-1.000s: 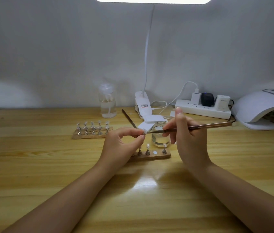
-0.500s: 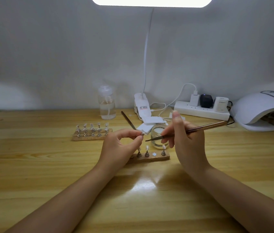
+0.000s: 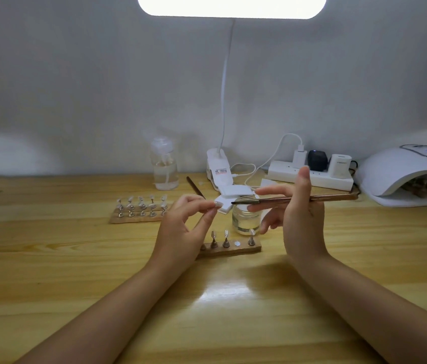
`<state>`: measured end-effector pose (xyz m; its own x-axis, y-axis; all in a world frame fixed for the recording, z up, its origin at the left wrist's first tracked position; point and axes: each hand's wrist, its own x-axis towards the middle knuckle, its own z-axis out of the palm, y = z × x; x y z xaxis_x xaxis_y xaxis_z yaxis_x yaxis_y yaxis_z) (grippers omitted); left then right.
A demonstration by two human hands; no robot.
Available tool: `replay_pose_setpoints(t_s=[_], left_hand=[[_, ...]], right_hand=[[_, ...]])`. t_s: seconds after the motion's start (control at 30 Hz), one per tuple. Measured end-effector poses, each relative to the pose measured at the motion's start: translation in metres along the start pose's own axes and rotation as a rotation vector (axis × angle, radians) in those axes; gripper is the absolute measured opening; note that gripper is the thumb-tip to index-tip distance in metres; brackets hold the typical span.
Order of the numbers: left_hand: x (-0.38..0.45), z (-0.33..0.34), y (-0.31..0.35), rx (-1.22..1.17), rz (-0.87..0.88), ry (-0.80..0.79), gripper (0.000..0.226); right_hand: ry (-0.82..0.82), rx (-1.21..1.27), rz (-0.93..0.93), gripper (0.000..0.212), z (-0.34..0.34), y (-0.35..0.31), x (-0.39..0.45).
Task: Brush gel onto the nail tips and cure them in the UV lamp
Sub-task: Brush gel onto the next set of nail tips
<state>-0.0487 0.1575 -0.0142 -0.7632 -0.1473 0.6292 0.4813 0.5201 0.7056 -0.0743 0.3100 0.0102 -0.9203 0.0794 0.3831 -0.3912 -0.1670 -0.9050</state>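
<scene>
Pale wood grain runs across the desk under your forearms. Your left hand is raised above the near wooden holder strip, its grip narrowed to a pinch of thumb and forefinger on one small nail tip. Your right hand stands on edge beside it, thumb pointing up, its grip holding the brush level, with the dark bristle end aimed left and stopping just short of the pinched tip, above the small glass jar. The near strip carries three stands with nail tips and one bare round spot between them. A second strip with a fuller row of tips lies farther back on the left, well apart from your hands. The UV lamp sits at the far right edge of the desk, its display lit. Behind the jar are a clear pump bottle, a white clip lamp base and a power strip; a second brush lies near the bottle.
</scene>
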Motion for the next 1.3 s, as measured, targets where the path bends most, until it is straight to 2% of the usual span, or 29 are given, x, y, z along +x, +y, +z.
replay_pose_setpoints(t_s=[0.13,0.27,0.33,0.47,0.57,0.7,1.13,1.3], left_hand=[[-0.001,-0.001,-0.001,-0.006,0.010,-0.013,0.019],[-0.002,-0.002,-0.001,0.011,-0.022,-0.011,0.017],[-0.002,-0.002,-0.001,0.005,-0.026,-0.019,0.017],[-0.003,-0.002,0.000,-0.007,-0.015,-0.054,0.015],[-0.003,-0.002,0.000,-0.013,-0.008,-0.067,0.017],[-0.004,-0.002,0.002,0.006,0.002,-0.085,0.027],[-0.005,-0.001,0.005,0.007,0.019,-0.141,0.014],[-0.003,0.001,-0.002,0.001,-0.010,-0.166,0.024]], right_hand=[[0.003,0.002,0.037,0.073,-0.003,-0.001,0.001],[0.045,-0.024,-0.008,0.064,-0.004,0.002,0.004],[-0.005,-0.038,-0.078,0.051,-0.004,0.004,0.004],[-0.206,-0.296,-0.348,0.004,-0.005,0.010,0.004],[-0.341,-0.386,-0.400,0.021,-0.006,0.014,0.001],[-0.416,-0.449,-0.398,0.034,-0.004,0.014,-0.002],[-0.451,-0.452,-0.414,0.033,-0.005,0.017,0.000],[-0.418,-0.401,-0.365,0.028,-0.008,0.019,0.005]])
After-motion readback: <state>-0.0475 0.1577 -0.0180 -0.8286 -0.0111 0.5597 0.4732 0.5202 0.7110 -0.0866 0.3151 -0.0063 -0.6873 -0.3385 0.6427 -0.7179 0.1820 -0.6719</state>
